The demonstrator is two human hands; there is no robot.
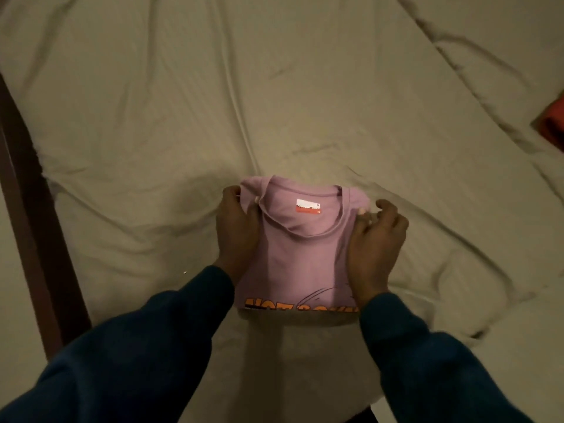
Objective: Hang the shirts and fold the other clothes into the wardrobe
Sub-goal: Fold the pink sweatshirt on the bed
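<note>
Over the bed (152,117), both hands clamp a folded pink shirt (300,254): left hand (239,230), right hand (374,242); print cut off; red cloth (554,123) at 3 o'clock, unclear

The folded pink T-shirt (300,254) carries orange block lettering with dark outlines along its near edge, seen upside down and cut off by the fold. The first letters appear to be "HOT"; the rest is partly hidden behind the right hand (374,242) and cannot be made out with certainty. Above the lettering runs a thin dark line drawing, perhaps a signature-like scrawl, not legible. Inside the collar sits a small neck label (308,206), white above and orange-red below, with tiny print and a small mark at its right corner, all too small and blurred to read.
</note>
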